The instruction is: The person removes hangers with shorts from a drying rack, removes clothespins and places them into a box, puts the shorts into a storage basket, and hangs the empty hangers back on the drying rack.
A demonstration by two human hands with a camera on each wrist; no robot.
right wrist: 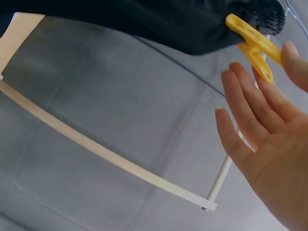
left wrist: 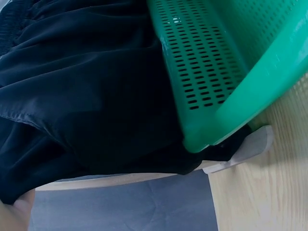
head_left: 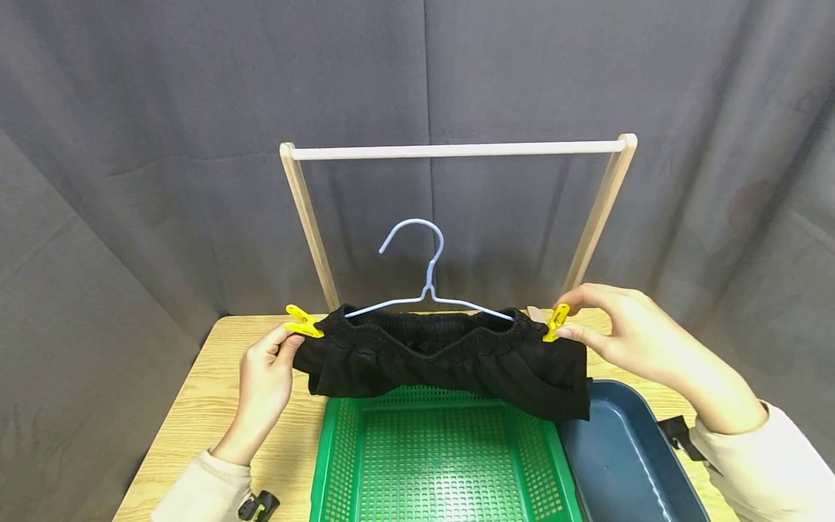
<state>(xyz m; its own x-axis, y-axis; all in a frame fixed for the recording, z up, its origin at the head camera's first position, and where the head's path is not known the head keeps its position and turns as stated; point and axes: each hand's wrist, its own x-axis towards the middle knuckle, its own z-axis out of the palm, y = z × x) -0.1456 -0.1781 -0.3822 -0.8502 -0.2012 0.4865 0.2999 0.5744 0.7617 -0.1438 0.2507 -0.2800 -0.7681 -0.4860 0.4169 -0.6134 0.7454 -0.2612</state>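
Note:
A black elastic-waist garment (head_left: 450, 370) hangs from a pale blue hanger (head_left: 429, 283), whose arms run into the waistband. Yellow clothespins grip both ends of the waistband: one at left (head_left: 304, 322), one at right (head_left: 557, 322). My left hand (head_left: 264, 377) pinches the garment's left edge just below its clothespin. In the left wrist view that clothespin is hidden, and the thumb (left wrist: 23, 204) lies against black cloth. My right hand (right wrist: 269, 130) holds the handles of the right clothespin (right wrist: 255, 45) between thumb and index finger, other fingers extended.
Below the garment stands a green perforated basket (head_left: 565, 464). A dark blue tray (head_left: 626, 449) lies to its right on the wooden table (head_left: 215, 377). Behind stands a wooden rack with a white bar (head_left: 457, 151), in front of a grey curtain (head_left: 196, 87).

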